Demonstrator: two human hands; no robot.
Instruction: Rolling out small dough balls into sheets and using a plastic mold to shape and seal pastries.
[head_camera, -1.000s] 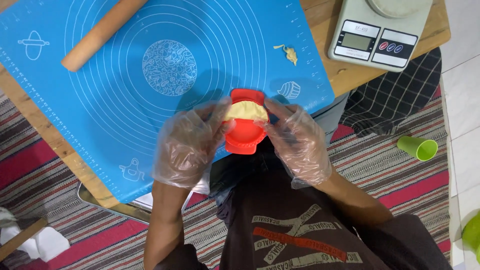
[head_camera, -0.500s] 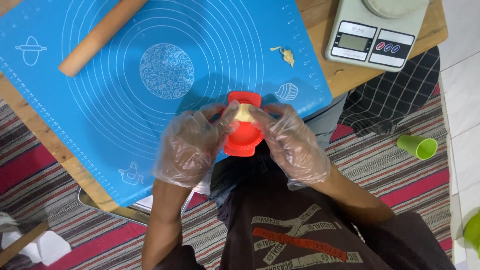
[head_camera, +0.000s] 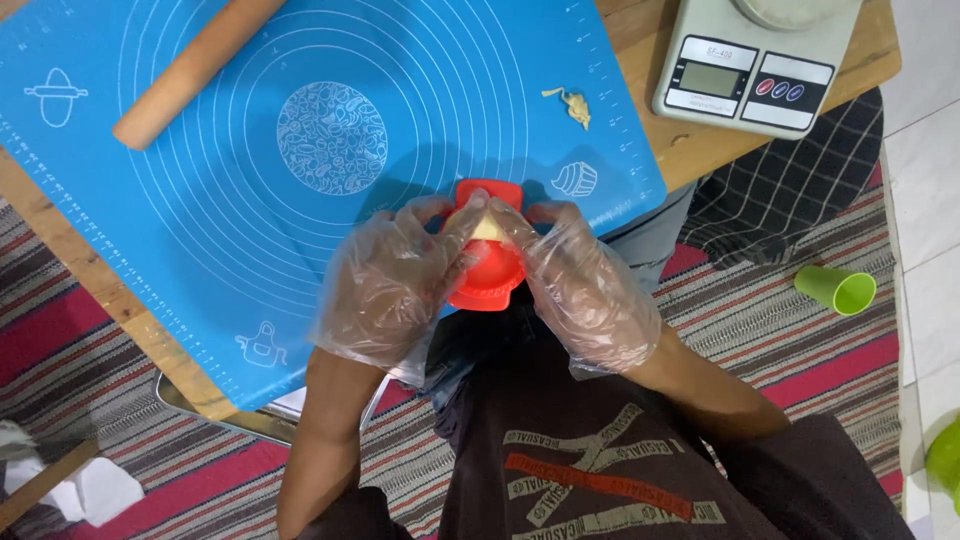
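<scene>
A red plastic dumpling press (head_camera: 487, 270) is held at the near edge of the blue silicone baking mat (head_camera: 300, 130), over the person's lap, with a pale piece of dough (head_camera: 486, 228) lying in its upper half. Its long axis runs away from the body, so that its hinge line lies across, between the two hands. The left hand (head_camera: 385, 290) and the right hand (head_camera: 585, 290), both in clear disposable gloves, are closed on the press from either side at about equal nearness; the fingertips of both are pinched together on the dough at the top. The lower sides of the press are covered by the palms, and the filling, if any, cannot be made out. A wooden rolling pin (head_camera: 195, 70) lies well apart on the mat, a dough scrap (head_camera: 570, 103) near the kitchen scale (head_camera: 755, 70).
</scene>
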